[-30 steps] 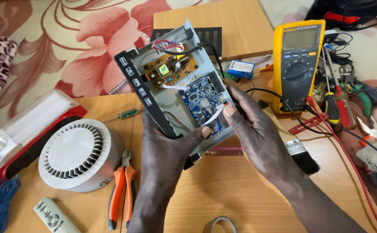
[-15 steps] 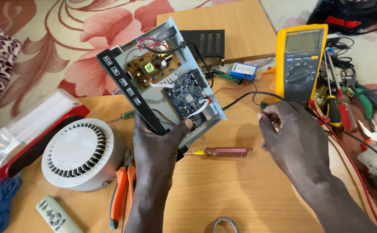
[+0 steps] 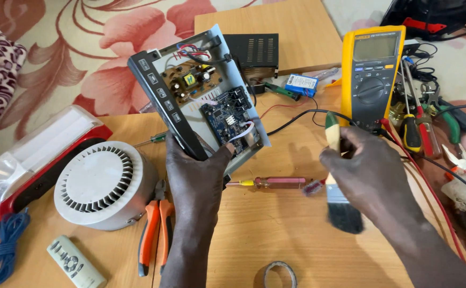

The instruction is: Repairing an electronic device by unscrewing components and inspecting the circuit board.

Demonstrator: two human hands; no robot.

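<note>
An opened electronics box held up in one hand, a paintbrush in the other.

The left hand [image 3: 198, 173] has its fingers clamped on the lower edge of the open box [image 3: 201, 98], tilted above the wooden worktop [image 3: 275, 229], circuit boards showing. The right hand [image 3: 369, 170] has its fingers closed round a paintbrush [image 3: 342, 205], bristles down. A yellow meter [image 3: 371, 74] stands behind it; a small blue rectangular package [image 3: 300, 84] lies beside that.
</note>
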